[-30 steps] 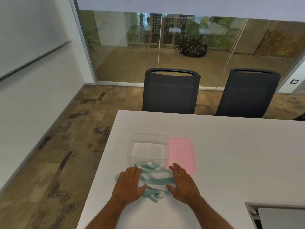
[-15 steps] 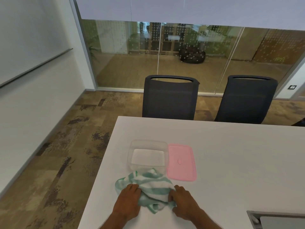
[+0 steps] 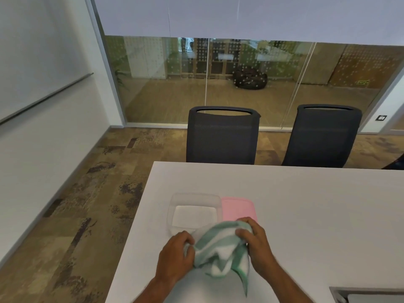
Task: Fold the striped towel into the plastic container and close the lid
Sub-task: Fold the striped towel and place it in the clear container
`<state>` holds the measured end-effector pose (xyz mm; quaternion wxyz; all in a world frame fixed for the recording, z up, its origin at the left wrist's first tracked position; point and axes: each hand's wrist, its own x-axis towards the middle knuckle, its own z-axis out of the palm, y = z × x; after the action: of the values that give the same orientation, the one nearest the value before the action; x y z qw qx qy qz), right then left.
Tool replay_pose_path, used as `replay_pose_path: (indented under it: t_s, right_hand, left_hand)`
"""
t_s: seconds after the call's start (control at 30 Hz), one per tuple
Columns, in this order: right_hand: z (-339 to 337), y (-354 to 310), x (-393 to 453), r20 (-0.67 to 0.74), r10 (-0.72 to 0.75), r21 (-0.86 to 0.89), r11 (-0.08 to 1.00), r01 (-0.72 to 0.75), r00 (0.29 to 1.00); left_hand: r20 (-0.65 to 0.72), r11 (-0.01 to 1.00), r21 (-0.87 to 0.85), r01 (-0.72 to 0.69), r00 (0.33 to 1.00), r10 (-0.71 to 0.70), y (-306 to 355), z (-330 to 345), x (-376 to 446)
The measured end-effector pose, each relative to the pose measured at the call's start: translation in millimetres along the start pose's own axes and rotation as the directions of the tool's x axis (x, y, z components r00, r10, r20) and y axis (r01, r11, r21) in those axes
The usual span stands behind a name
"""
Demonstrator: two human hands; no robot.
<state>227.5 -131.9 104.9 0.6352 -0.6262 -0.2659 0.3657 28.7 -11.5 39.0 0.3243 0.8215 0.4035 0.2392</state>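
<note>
The green and white striped towel (image 3: 220,250) hangs bunched between both hands, lifted off the white table (image 3: 306,204). My left hand (image 3: 175,256) grips its left edge. My right hand (image 3: 255,239) grips its upper right corner, and a loose end dangles below it. Just beyond the hands stands the clear plastic container (image 3: 194,213), open with nothing inside. The pink lid (image 3: 238,208) lies flat on the table, touching the container's right side; the towel and my right hand cover its near end.
Two dark office chairs (image 3: 222,136) (image 3: 321,136) stand at the table's far edge. The table's left edge runs close beside the container, with patterned floor (image 3: 76,215) below. A grey cable hatch (image 3: 369,295) is set in the table at the lower right.
Both hands closed on the towel, which had lain flat on the table, and lifted it up. The right hand moved toward the lid.
</note>
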Motion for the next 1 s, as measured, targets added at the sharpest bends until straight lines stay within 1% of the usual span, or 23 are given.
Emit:
replay_pose_path:
  t_s: [0.03, 0.1, 0.17, 0.2, 0.23, 0.3, 0.37, 0.43, 0.53, 0.63, 0.67, 0.7, 0.73, 0.77, 0.8, 0.83, 0.87, 0.93, 0.97, 1.0]
  right_hand:
    - [4, -10, 3, -0.014, 0.028, 0.080, 0.996, -0.027, 0.999]
    - [9, -28, 10, -0.028, 0.097, 0.220, 0.972, -0.089, 0.995]
    - [13, -45, 15, -0.002, 0.185, 0.323, 0.930, -0.175, 0.983]
    - [14, -52, 18, 0.010, 0.221, 0.347, 0.914, -0.210, 0.975]
    - [15, -59, 20, 0.015, 0.251, 0.361, 0.902, -0.239, 0.968]
    - [16, -68, 26, 0.016, 0.322, 0.375, 0.876, -0.304, 0.947]
    - [20, -75, 28, 0.051, 0.381, 0.405, 0.837, -0.367, 0.923]
    - [23, -82, 30, 0.069, 0.381, 0.430, 0.822, -0.372, 0.922]
    - [22, -86, 36, 0.056, 0.347, 0.425, 0.840, -0.337, 0.936]
    - [18, -96, 37, 0.109, 0.266, 0.394, 0.873, -0.287, 0.958]
    - [18, -101, 38, 0.095, 0.247, 0.352, 0.898, -0.265, 0.964]
    - [17, -105, 37, 0.046, 0.242, 0.290, 0.925, -0.245, 0.969]
    - [16, -107, 38, -0.038, 0.234, 0.192, 0.956, -0.223, 0.971]
    - [15, -109, 39, -0.135, 0.200, 0.041, 0.980, -0.197, 0.970]
    - [13, -111, 41, -0.214, 0.128, -0.139, 0.977, -0.160, 0.968]
    - [12, -114, 41, -0.253, 0.030, -0.282, 0.954, -0.104, 0.967]
    - [11, -118, 40, -0.264, -0.075, -0.372, 0.928, -0.030, 0.962]
    - [15, -131, 31, -0.234, -0.281, -0.398, 0.901, 0.173, 0.931]
    - [19, -138, 27, -0.205, -0.383, -0.408, 0.870, 0.278, 0.901]
    - [24, -145, 23, -0.162, -0.477, -0.448, 0.815, 0.367, 0.864]
  left_hand:
    - [-0.035, 0.998, -0.053, -0.031, 0.999, 0.029, 8, -1, 4]
    - [-0.105, 0.970, -0.200, -0.136, 0.988, 0.117, 28, -4, 9]
    - [-0.118, 0.901, -0.370, -0.227, 0.973, 0.196, 51, -12, 11]
    - [-0.117, 0.870, -0.420, -0.259, 0.966, 0.231, 61, -15, 12]
    - [-0.114, 0.857, -0.428, -0.287, 0.958, 0.263, 70, -17, 13]
    - [-0.122, 0.861, -0.368, -0.352, 0.936, 0.331, 83, -17, 16]
    - [-0.185, 0.865, -0.313, -0.393, 0.918, 0.350, 96, -17, 21]
    - [-0.257, 0.863, -0.333, -0.381, 0.917, 0.306, 108, -20, 27]
    - [-0.268, 0.861, -0.399, -0.316, 0.938, 0.220, 119, -28, 41]
    - [-0.233, 0.853, -0.460, -0.245, 0.961, 0.150, 127, -41, 56]
    - [-0.233, 0.856, -0.464, -0.229, 0.964, 0.132, 131, -46, 61]
    - [-0.237, 0.859, -0.466, -0.215, 0.965, 0.113, 135, -51, 67]
    - [-0.240, 0.858, -0.474, -0.197, 0.967, 0.089, 141, -56, 74]
    - [-0.236, 0.852, -0.492, -0.180, 0.969, 0.069, 146, -62, 80]
    - [-0.228, 0.844, -0.509, -0.172, 0.972, 0.060, 152, -69, 86]
    - [-0.219, 0.835, -0.522, -0.172, 0.974, 0.063, 157, -76, 92]
    - [-0.210, 0.826, -0.535, -0.174, 0.975, 0.069, 164, -83, 96]
    - [-0.193, 0.812, -0.552, -0.190, 0.976, 0.097, 176, -97, 104]
    - [-0.188, 0.811, -0.548, -0.205, 0.975, 0.120, 182, -103, 107]
    - [-0.184, 0.816, -0.532, -0.224, 0.972, 0.147, 188, -108, 109]
